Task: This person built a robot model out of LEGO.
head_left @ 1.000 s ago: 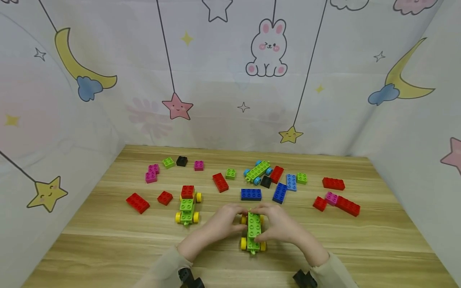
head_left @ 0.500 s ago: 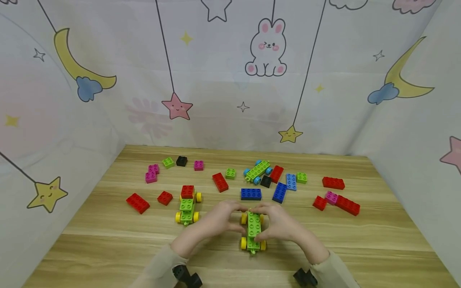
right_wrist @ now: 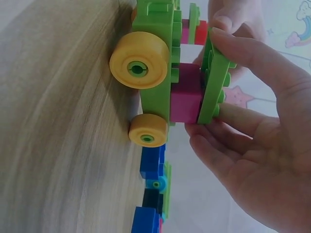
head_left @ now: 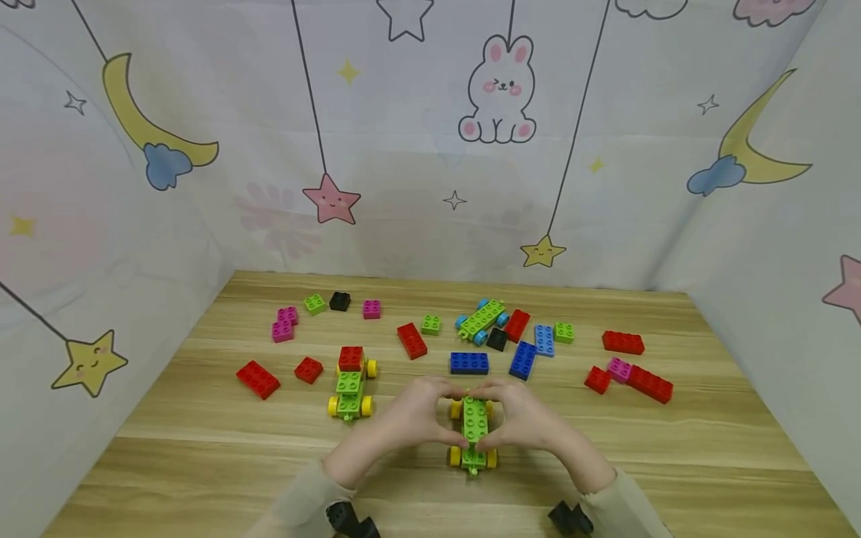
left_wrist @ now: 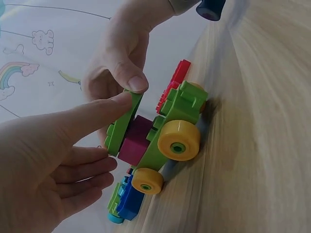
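Observation:
On the table in front stands a toy car with a green base (head_left: pixel 474 461) and yellow wheels (left_wrist: pixel 179 140). A magenta block (right_wrist: pixel 186 92) sits on the base, and a long green block (head_left: pixel 474 420) lies over it, tilted, its near end higher. My left hand (head_left: pixel 418 415) holds this green block, thumb at the near end and fingers at the far end. From the other side my right hand (head_left: pixel 523 418) grips it the same way, thumb (right_wrist: pixel 224 33) on the near end. Both thumbs almost meet above the car.
Left of the hands stands a second yellow-wheeled car (head_left: pixel 349 385) with a red block on it. Behind are a blue-wheeled green car (head_left: pixel 483 321) and blue blocks (head_left: pixel 468 363). Red blocks (head_left: pixel 649 384) lie right, others (head_left: pixel 258 379) left. A printed cloth (head_left: pixel 403 164) hangs behind the table.
My left hand drew slightly left off the block, then came back, its thumb now at the near end beside the right thumb. The right hand and the car have stayed nearly still.

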{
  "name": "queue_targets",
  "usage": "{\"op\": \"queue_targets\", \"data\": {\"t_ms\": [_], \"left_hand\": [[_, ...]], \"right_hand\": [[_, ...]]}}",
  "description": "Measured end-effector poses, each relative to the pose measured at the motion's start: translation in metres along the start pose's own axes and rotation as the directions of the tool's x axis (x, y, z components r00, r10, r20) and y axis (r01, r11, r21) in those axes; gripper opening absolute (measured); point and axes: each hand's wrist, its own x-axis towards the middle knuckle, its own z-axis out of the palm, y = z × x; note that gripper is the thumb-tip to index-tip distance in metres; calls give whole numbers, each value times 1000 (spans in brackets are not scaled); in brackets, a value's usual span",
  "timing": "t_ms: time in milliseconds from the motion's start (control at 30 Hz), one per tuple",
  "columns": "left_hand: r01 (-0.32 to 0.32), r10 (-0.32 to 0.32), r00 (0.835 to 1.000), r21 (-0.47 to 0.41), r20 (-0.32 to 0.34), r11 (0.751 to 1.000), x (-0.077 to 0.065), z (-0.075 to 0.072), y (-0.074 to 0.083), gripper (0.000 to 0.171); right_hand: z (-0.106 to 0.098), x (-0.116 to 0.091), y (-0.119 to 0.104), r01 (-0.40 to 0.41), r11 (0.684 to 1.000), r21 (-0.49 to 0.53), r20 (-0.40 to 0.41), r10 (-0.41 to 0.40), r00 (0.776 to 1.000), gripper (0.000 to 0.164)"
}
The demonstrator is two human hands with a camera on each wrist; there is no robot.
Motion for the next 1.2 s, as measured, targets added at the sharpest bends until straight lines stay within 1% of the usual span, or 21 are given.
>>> {"op": "queue_targets", "data": {"t_ms": [133, 400, 900, 1200], "left_hand": [[17, -17, 1000, -20, -3, 1000, 0, 1, 0, 67], [4, -5, 1000, -19, -10, 1000, 2, 4, -3, 67], [16, -16, 1000, -30, -7, 999, 2, 2, -1, 64], [16, -16, 1000, -23, -14, 1000, 2, 3, 1, 63]], "right_hand": [[0, 0, 1, 4, 1000, 5, 5, -4, 1000, 65], [2, 0, 2, -10, 999, 51, 9, 10, 1000, 63], [4, 0, 1, -32, 999, 41, -1, 32, 999, 64], [5, 0, 1, -29, 999, 30, -9, 29, 1000, 64]]}}
